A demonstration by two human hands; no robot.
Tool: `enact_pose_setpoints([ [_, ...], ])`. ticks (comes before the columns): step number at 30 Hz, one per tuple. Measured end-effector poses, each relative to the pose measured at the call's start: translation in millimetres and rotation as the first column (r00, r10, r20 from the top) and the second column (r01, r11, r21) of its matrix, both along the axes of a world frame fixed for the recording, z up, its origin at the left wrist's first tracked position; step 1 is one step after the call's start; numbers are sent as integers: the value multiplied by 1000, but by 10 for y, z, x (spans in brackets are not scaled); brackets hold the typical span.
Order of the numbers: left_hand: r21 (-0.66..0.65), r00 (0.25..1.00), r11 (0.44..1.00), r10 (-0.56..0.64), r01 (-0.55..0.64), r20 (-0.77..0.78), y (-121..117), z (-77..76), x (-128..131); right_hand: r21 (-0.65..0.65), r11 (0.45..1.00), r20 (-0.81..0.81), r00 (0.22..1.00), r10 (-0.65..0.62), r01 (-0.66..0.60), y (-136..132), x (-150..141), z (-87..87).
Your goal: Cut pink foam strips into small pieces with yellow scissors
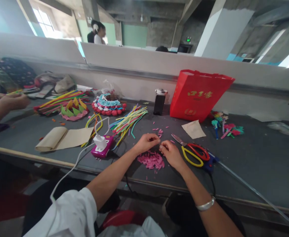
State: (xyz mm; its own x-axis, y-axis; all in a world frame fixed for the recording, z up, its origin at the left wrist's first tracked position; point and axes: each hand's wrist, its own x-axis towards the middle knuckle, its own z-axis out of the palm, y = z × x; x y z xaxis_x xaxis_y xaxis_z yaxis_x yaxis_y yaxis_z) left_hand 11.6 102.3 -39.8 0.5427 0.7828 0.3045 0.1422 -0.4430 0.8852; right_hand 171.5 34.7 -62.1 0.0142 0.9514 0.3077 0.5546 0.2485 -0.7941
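Observation:
My left hand and my right hand meet just above a heap of small pink pieces on the grey table. Both hands have their fingers curled and pinched toward each other; what they pinch is too small to make out. A pair of scissors with one red and one yellow handle lies right of my right hand. A bundle of coloured pipe cleaners lies behind my left hand. I wear a silver bangle on the right wrist.
A red bag, a dark bottle, a purple power strip with a white charger, brown paper, a blue and red craft cake and coloured craft flowers stand about. Another person's hands work at far left.

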Motion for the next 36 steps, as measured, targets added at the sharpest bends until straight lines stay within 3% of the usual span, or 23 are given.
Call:
enact_pose_setpoints([
  [8, -138, 999, 990, 1, -6, -37, -224, 117, -65, 109, 994, 5, 1000, 13, -14, -90, -18, 205],
  [13, -245, 1000, 970, -8, 7, -6, -469, 204, -200, 111, 986, -15, 992, 125, -123, -217, -50, 355],
  [17, -424, 994, 900, -88, 105, 59, -596, 265, -349, 63, 966, -46, 967, 252, -249, -326, -101, 430],
  [22, -526, 980, 828, -144, 197, 140, -638, 256, -447, -9, 942, -111, 936, 333, -336, -387, -164, 443],
  [26, -459, 991, 879, -95, 129, 97, -678, 230, -457, -34, 939, -135, 932, 335, -343, -387, -181, 437],
  [31, -231, 1000, 973, 15, -13, 6, -786, 284, -437, -43, 939, -119, 935, 335, -342, -419, -195, 448],
  [34, -117, 999, 992, 35, -37, -12, -835, 323, -437, -48, 934, -116, 931, 347, -354, -406, -109, 460],
  [36, -148, 996, 987, 67, -59, 52, -845, 332, -456, -44, 943, -121, 938, 324, -331, -368, 28, 477],
])
